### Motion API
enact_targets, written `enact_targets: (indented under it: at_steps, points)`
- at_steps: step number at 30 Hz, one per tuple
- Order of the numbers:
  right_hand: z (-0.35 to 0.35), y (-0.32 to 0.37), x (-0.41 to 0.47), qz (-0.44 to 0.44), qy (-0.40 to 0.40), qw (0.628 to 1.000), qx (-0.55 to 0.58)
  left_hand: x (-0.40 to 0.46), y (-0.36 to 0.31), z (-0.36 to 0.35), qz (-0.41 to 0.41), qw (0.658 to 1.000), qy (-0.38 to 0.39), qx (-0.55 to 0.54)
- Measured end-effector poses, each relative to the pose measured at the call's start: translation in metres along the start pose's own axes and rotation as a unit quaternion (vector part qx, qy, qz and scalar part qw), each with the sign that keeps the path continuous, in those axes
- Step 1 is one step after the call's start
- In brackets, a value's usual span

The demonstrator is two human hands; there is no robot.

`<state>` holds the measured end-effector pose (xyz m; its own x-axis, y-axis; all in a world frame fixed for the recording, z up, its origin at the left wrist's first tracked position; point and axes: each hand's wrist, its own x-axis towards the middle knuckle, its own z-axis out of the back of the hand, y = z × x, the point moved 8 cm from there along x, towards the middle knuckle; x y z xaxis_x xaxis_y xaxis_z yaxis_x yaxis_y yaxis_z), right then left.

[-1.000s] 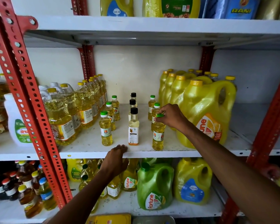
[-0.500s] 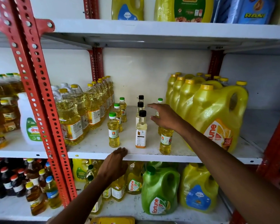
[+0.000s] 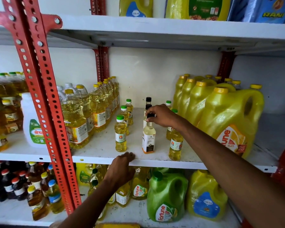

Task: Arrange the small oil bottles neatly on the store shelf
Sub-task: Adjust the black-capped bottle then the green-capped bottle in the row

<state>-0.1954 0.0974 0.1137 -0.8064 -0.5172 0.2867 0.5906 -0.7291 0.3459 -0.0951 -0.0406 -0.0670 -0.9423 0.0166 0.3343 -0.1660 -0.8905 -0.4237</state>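
On the white middle shelf (image 3: 103, 153) stand three short rows of small oil bottles. The left row has green caps, its front bottle (image 3: 120, 134) nearest the edge. The middle row has black caps; my right hand (image 3: 161, 116) pinches the cap of its front bottle (image 3: 148, 139), which stands upright on the shelf. To the right another green-capped row runs back, with its front bottle (image 3: 176, 145) partly behind my right forearm. My left hand (image 3: 122, 168) rests on the shelf's front edge, fingers curled over the lip, holding no bottle.
Large clear oil bottles (image 3: 76, 119) crowd the left of the shelf beside a red perforated upright (image 3: 44, 102). Big yellow jugs (image 3: 227, 119) fill the right. The shelf below holds a green jug (image 3: 166, 195) and more bottles. Another shelf sits close overhead.
My right hand left the front green-capped bottle on the right and moved left onto the cap of the front black-capped bottle. The left hand stayed on the shelf edge.
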Motion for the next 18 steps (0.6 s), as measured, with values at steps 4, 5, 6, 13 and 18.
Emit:
enact_targets:
  at_steps: [4, 5, 6, 13, 18]
  points:
    - [0.000, 0.003, -0.001, -0.004, -0.016, 1.000, -0.007, -0.001, 0.001, 0.000, 0.001, 1.000, -0.004, -0.007]
    - [0.000, 0.003, -0.001, -0.010, -0.016, 1.000, -0.001, -0.001, 0.002, 0.000, 0.002, 1.000, -0.004, -0.008]
    - [0.001, 0.003, -0.002, -0.015, -0.016, 1.000, 0.010, -0.001, 0.002, 0.000, 0.002, 1.000, -0.004, -0.008]
    - [0.007, 0.010, -0.016, -0.032, -0.058, 0.997, 0.032, -0.002, 0.001, 0.001, 0.001, 1.000, -0.004, -0.003]
    - [0.011, 0.017, -0.026, -0.040, -0.082, 0.996, 0.022, -0.003, 0.000, 0.001, 0.001, 1.000, -0.001, -0.001]
